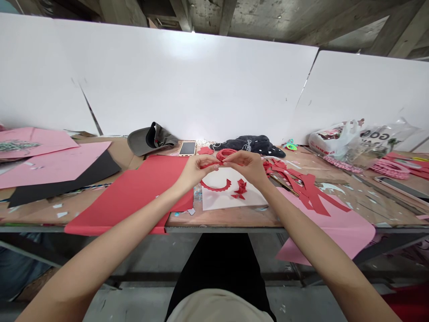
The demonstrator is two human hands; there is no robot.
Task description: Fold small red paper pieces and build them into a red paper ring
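The plywood worktop [234,219], edged in grey metal, runs across the frame. At left, pink card sheets [36,141] partly cover a black card sheet [67,179]; a red card sheet [127,197] hangs over the front edge left of centre. Behind it sit a grey cap [150,139] and a smartphone [187,148], near dark crumpled fabric [248,144]. At centre, red paper cutouts [214,188] rest on a white sheet [217,201]. Red paper strips [311,194] lie across a pink sheet [335,228] at right; plastic bags [335,138] and pink paper coils [390,169] sit farther right.

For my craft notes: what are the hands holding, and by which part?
Left hand and right hand pinch the lower edge of a curled red paper strip.
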